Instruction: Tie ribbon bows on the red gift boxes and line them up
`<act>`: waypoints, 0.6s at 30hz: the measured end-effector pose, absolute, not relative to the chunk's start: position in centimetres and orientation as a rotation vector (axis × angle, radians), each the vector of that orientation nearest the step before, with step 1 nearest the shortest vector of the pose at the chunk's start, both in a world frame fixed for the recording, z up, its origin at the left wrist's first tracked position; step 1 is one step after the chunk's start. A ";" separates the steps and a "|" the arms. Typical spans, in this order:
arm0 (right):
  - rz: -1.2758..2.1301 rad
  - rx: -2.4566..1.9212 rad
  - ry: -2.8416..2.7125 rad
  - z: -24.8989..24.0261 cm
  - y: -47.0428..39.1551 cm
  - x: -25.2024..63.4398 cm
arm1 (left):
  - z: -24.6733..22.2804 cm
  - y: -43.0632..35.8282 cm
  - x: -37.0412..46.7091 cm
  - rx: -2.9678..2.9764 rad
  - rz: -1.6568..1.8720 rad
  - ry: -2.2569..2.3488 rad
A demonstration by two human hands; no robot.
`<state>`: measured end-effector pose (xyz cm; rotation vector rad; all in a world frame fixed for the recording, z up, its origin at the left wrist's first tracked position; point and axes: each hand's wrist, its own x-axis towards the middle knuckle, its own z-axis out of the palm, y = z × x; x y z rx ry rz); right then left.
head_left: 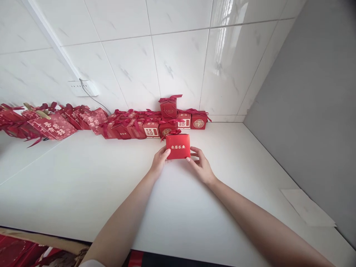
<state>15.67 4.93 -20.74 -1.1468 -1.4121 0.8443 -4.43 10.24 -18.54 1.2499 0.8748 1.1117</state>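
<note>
- Premises: a plain indoor room serving as a small packing area, possibly domestic; the exact type cannot be told.
- Walls: glossy white marbled tiles (178, 63), with a socket and cable (83, 88).
- White table (83, 185) set into the corner.
- Stock: a long row of red ribboned gift boxes (133, 128) along the wall.

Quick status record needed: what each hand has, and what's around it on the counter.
left hand: grips the left edge of the red gift box
right hand: fingertips on the box's lower right corner
box: gold lettering on the face, ribbon on top, at the front of the row
row of red boxes: along the tiled wall, one stacked box on top
counter: white
paper sheet: far right, by the grey wall
</note>
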 end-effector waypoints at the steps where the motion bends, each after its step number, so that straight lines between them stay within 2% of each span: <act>1: 0.926 -1.142 -1.408 -20.9 5.1 15.7 | -18.6 10.3 -4.4 1.246 1.102 0.886; 4: 1.054 -1.060 -1.436 -21.2 5.3 15.8 | -18.6 10.3 -4.3 1.232 1.083 0.904; 10: 1.013 -1.028 -1.449 -21.3 5.4 15.7 | -18.6 9.9 -4.1 1.215 1.080 0.882; 18: 0.626 -1.252 -1.330 -21.5 5.5 15.8 | -19.2 9.7 -3.4 1.273 1.128 0.955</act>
